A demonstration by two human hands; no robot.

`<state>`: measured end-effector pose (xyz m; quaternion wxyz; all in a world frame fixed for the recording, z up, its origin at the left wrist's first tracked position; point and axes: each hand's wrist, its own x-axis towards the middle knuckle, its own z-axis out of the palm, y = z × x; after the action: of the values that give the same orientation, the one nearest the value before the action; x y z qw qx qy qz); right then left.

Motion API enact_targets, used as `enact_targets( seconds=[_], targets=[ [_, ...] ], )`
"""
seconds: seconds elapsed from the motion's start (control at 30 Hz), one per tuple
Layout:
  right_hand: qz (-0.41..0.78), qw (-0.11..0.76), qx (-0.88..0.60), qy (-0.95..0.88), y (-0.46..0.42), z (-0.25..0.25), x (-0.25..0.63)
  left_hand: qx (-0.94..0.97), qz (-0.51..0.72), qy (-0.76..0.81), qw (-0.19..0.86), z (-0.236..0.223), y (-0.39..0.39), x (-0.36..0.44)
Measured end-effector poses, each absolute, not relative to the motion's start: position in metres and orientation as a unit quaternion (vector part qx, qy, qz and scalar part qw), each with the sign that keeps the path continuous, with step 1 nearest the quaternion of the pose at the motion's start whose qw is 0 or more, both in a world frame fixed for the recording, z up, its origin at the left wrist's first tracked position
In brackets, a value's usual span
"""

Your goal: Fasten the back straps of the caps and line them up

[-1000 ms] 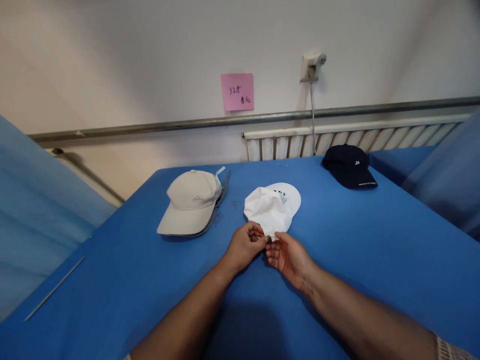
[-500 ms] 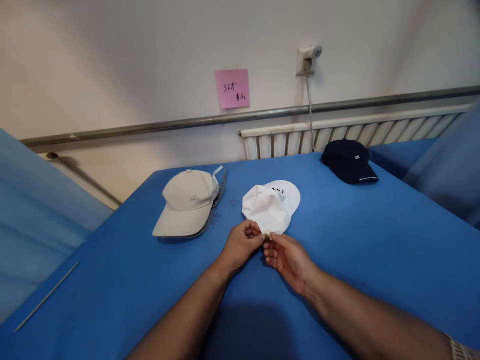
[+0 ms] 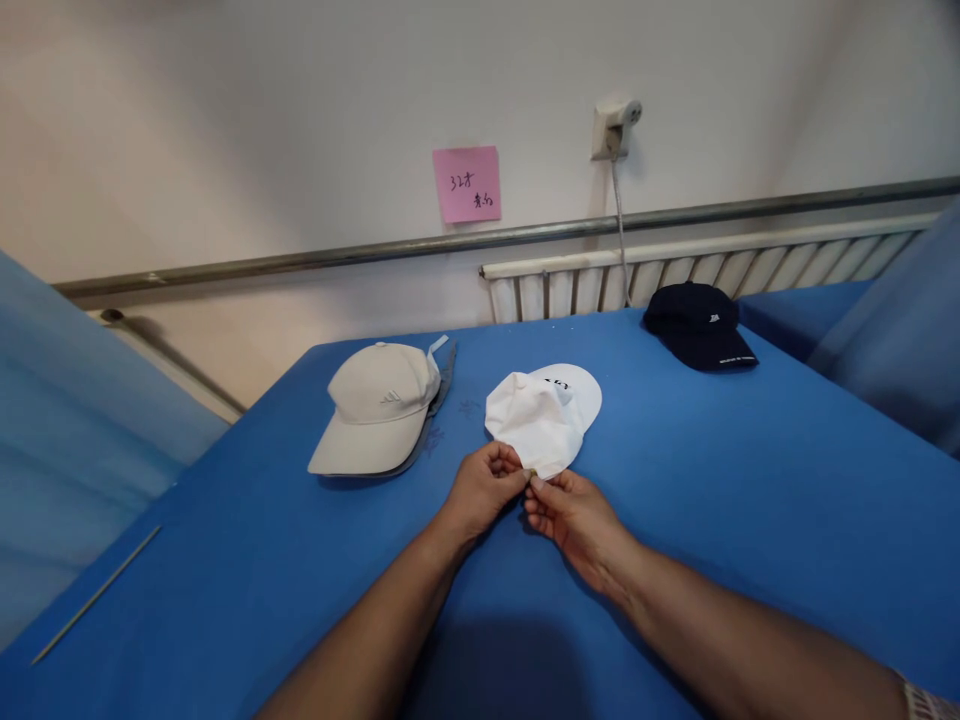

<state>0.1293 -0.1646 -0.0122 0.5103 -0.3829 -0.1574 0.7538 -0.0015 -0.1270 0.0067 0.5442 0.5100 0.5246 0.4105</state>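
Observation:
A white cap [image 3: 536,425] lies in the middle of the blue table, its back edge toward me and its brim, with dark lettering, pointing away to the right. My left hand [image 3: 487,485] pinches the near edge of this cap. Close against it, my right hand [image 3: 574,520] is also closed at the cap's back edge, thumb and fingers together. Between the two sets of fingertips shows a small yellowish metal piece [image 3: 532,472], mostly hidden, perhaps the strap buckle.
Beige cap [image 3: 379,385] on the left, stacked over a grey one [image 3: 442,380]. A dark navy cap [image 3: 697,325] sits at the far right. On the left of the table [image 3: 247,580] lies a thin stick [image 3: 97,595]. Behind are a metal pipe [image 3: 375,255] and a radiator [image 3: 585,285].
My right fingers have shifted slightly at the cap's back edge, and the thumb now covers more of the small metal piece. The left hand stays put on the cap.

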Motion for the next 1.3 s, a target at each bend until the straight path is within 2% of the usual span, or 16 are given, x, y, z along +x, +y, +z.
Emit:
enact_targets(
  seconds=[0.67, 0.93, 1.17, 1.3],
  targets=[
    [0.743, 0.515, -0.394, -0.164, -0.165, -0.013, 0.129, 0.509, 0.408, 0.52, 0.552, 0.006, -0.13, 0.0],
    [0.738, 0.527, -0.389, -0.163, -0.165, -0.015, 0.129, 0.523, 0.426, 0.523, 0.521, 0.003, -0.129, 0.004],
    [0.739, 0.533, -0.38, -0.16, -0.167, -0.014, 0.132, 0.495, 0.411, 0.52, 0.562, 0.012, -0.134, 0.002],
    [0.742, 0.532, -0.373, -0.166, -0.168, -0.013, 0.134, 0.499, 0.42, 0.526, 0.546, 0.014, -0.134, 0.001]
  ],
)
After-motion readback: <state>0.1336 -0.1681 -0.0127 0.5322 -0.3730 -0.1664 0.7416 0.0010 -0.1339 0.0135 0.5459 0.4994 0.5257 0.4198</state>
